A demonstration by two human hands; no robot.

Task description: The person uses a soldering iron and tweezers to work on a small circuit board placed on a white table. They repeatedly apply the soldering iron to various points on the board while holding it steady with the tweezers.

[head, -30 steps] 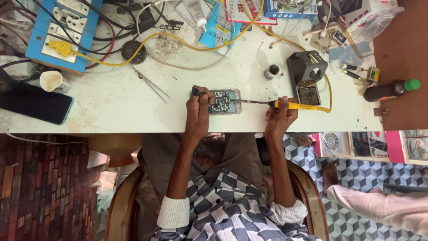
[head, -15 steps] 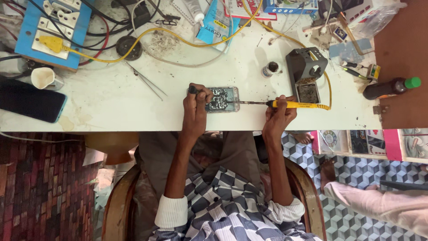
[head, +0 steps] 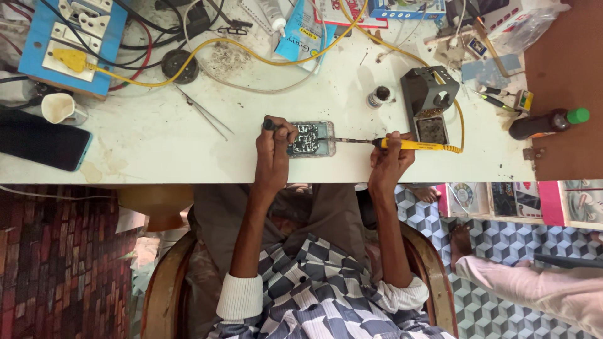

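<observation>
I have the opened phone (head: 311,139) lying flat on the white desk (head: 157,144), close to its near edge and roughly at the middle. My left hand (head: 274,147) is curled over the phone's left end, fingers closed on its edge to pin it down; whether it also holds the small dark thing at its fingertips I cannot tell. My right hand (head: 389,160) is wrapped around the yellow grip of the soldering iron (head: 402,145), whose thin metal tip reaches left and meets the phone's right edge. I judge the phone light, stiff and fragile, with its bare board showing, so I would take it only by the outer frame, never on the exposed parts. The iron looks light and rigid, its yellow cord (head: 461,122) likely to tug; only the grip is safe. The iron's stand (head: 430,103) sits just beyond my right hand, tweezers (head: 204,113) lie to the far left, and a dark phone (head: 41,147) rests at the desk's left end.
</observation>
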